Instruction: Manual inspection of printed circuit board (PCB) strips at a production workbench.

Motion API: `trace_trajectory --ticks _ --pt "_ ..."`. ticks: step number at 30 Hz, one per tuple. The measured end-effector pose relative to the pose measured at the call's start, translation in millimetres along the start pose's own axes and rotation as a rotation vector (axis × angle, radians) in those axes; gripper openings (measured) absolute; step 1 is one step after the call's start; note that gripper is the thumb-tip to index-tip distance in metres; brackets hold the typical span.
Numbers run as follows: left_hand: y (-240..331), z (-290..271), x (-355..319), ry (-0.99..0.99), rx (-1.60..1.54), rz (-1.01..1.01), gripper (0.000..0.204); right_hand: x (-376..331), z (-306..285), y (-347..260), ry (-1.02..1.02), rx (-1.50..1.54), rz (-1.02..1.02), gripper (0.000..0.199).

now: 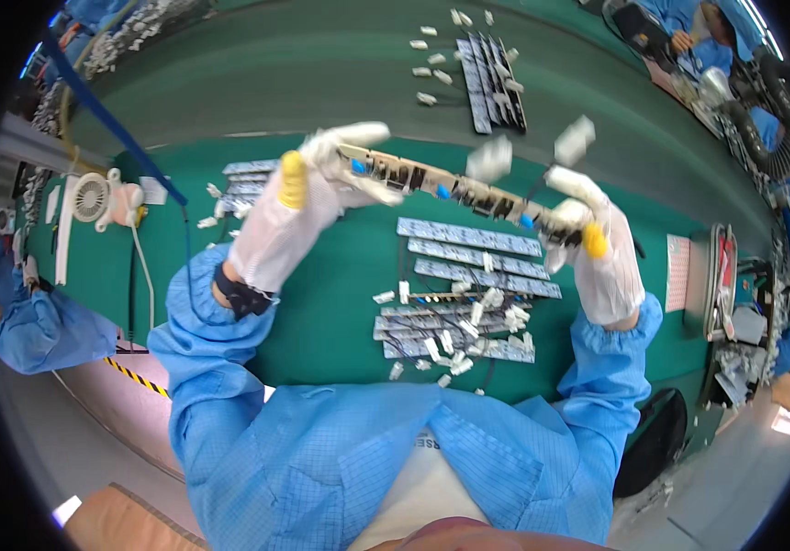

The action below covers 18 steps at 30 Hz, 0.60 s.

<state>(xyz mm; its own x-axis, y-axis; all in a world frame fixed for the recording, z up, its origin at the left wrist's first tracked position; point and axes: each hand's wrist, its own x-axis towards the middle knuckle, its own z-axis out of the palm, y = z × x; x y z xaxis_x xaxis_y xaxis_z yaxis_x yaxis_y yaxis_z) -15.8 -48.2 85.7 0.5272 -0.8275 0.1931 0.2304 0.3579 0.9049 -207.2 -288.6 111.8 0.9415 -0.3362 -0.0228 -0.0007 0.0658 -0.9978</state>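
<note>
Between my two gloved hands I hold a long, narrow circuit board (pixel 450 186) above the bench, its component side with blue and black parts showing. My left hand (pixel 326 170) grips its left end, a yellow finger cot on the thumb. At the right end my right hand (pixel 588 216) closes round it, also with yellow on a fingertip. White connectors (pixel 489 160) on leads dangle by the board's far edge, smeared by motion. Below it on the green mat lie several similar strip boards (pixel 468 236), with a heap of white connectors and dark leads (pixel 473 321) among the nearer ones.
More strip boards (pixel 491 83) with white connectors lie on the dark green belt beyond the bench. Another stack (pixel 246 184) sits behind my left wrist. A small fan (pixel 94 198) stands at the left, a blue hose (pixel 115 119) hangs nearby. Co-workers (pixel 50 321) sit at the sides.
</note>
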Motion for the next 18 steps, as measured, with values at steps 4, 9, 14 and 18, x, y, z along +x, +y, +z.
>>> trace_trajectory --ticks 4,9,14,18 --pt "16.0 -12.2 2.5 0.187 0.302 -0.049 0.038 4.3 9.7 0.7 -0.068 0.038 0.075 0.08" --pt "43.1 -101.8 6.5 0.29 0.595 0.145 0.029 6.5 -5.0 11.5 -0.071 -0.04 -0.042 0.069" --pt "38.5 -166.9 -2.6 0.268 1.052 -0.205 0.032 16.8 -21.4 32.0 -0.123 -0.054 -0.044 0.064" --pt "40.2 -153.1 -17.4 0.06 1.516 0.027 0.05 36.9 -30.5 62.5 -0.142 -0.092 0.105 0.057"
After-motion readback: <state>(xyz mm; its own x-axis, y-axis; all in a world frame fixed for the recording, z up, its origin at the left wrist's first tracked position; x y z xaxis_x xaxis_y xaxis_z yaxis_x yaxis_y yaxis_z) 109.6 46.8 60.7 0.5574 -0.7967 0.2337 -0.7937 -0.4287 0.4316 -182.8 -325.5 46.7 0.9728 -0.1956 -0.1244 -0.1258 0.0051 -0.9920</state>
